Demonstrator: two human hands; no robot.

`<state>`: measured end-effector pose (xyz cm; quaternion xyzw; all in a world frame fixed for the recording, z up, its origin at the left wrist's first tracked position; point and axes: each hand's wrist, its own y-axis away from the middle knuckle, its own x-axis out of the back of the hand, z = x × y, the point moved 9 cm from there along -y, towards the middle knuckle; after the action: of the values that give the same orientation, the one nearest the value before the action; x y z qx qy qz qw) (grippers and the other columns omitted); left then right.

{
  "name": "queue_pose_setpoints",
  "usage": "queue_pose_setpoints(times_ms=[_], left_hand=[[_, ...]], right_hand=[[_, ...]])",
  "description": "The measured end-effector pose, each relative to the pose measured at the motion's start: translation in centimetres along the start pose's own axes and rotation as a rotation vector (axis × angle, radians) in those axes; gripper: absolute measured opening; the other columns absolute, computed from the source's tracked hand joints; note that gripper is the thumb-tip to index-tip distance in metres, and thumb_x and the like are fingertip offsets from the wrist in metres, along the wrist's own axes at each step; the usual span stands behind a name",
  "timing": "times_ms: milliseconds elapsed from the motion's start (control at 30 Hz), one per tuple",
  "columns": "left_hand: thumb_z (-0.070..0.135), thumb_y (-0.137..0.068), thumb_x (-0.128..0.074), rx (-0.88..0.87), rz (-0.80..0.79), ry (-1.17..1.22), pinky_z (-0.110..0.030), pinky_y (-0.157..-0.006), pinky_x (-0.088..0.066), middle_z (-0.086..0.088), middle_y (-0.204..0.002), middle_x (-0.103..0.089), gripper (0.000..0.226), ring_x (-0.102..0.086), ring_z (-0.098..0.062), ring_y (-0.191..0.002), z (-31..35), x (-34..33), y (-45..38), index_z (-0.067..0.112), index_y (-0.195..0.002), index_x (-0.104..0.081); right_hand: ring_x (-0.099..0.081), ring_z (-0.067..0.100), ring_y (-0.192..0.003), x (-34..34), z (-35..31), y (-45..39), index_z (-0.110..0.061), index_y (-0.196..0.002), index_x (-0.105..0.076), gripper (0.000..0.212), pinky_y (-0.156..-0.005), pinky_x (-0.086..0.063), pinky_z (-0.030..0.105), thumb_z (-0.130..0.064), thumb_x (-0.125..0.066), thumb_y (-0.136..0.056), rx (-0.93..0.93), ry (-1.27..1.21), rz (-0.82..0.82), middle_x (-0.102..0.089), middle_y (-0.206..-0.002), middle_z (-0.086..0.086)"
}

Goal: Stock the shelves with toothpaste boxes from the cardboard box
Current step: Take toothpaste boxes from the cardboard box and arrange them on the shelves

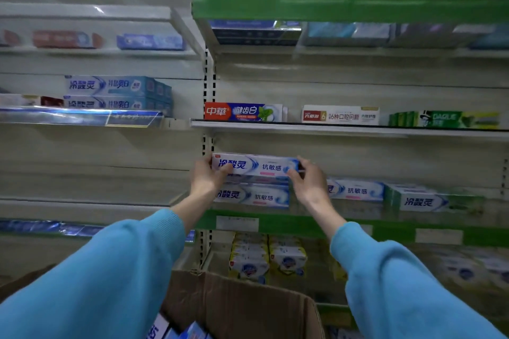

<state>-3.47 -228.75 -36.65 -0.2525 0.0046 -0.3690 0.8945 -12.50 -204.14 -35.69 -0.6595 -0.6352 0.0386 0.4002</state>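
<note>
In the head view, both hands held one toothpaste box (254, 165) by its ends: the left hand (208, 176) pinched the left end, thumb across the printed face, and the right hand (309, 180) gripped the right end with its fingers (292, 173) curled round the corner. Holding it this way kept the long box level and label-forward, probably so it would sit square on the stack (252, 195) of matching boxes just beneath it on the shelf (303, 224). It was just above that stack; whether it touched, I could not tell. More of the same brand lay to the right. The cardboard box (239, 303) stood open below between the blue sleeves, with more boxes inside, so the stocking looked unfinished.
</note>
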Motion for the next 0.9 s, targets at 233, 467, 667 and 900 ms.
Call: queue_pose_setpoints(times_ms=[233, 467, 667, 900], left_hand=[[0.029, -0.090, -0.072, 0.020, 0.037, -0.066, -0.045, -0.083, -0.060, 0.000, -0.102, -0.072, 0.019, -0.070, -0.024, -0.089, -2.6, -0.3, -1.1, 0.022, -0.105, -0.062], [0.018, -0.099, -0.062, 0.073, -0.025, -0.118, -0.034, -0.072, -0.054, -0.001, -0.092, -0.061, 0.012, -0.062, -0.018, -0.080, -3.9, -1.0, -1.9, 0.015, -0.104, -0.052], [0.016, -0.099, -0.060, 0.095, -0.039, -0.154, -0.037, -0.076, -0.058, -0.007, -0.102, -0.066, 0.015, -0.066, -0.022, -0.088, -4.1, -1.1, -2.0, 0.011, -0.112, -0.055], [0.020, -0.100, -0.061, 0.080, -0.063, -0.216, -0.038, -0.084, -0.055, -0.007, -0.105, -0.064, 0.011, -0.064, -0.024, -0.094, -2.1, -0.6, 0.6, 0.018, -0.104, -0.050]], right_hand=[[-0.055, 0.027, -0.122, -2.2, 1.6, -0.4, -0.012, -0.142, -0.052, 0.046, -0.106, -0.042, 0.038, -0.026, -0.058, -0.099, 0.025, 0.051, -0.035, -0.058, -0.131, 0.010], [-0.064, 0.023, -0.104, -2.6, 2.4, -1.0, -0.010, -0.119, -0.068, 0.031, -0.088, -0.049, 0.030, -0.028, -0.066, -0.094, 0.024, 0.038, -0.034, -0.070, -0.115, 0.006], [-0.066, 0.023, -0.103, -2.7, 2.8, -1.3, -0.010, -0.113, -0.069, 0.027, -0.086, -0.049, 0.028, -0.023, -0.071, -0.089, 0.009, 0.008, -0.053, -0.072, -0.110, 0.006], [-0.059, 0.024, -0.117, -2.0, 1.8, -0.1, -0.012, -0.137, -0.047, 0.063, -0.091, -0.045, 0.030, -0.038, -0.073, -0.087, -0.001, 0.031, -0.088, -0.061, -0.129, 0.005]])
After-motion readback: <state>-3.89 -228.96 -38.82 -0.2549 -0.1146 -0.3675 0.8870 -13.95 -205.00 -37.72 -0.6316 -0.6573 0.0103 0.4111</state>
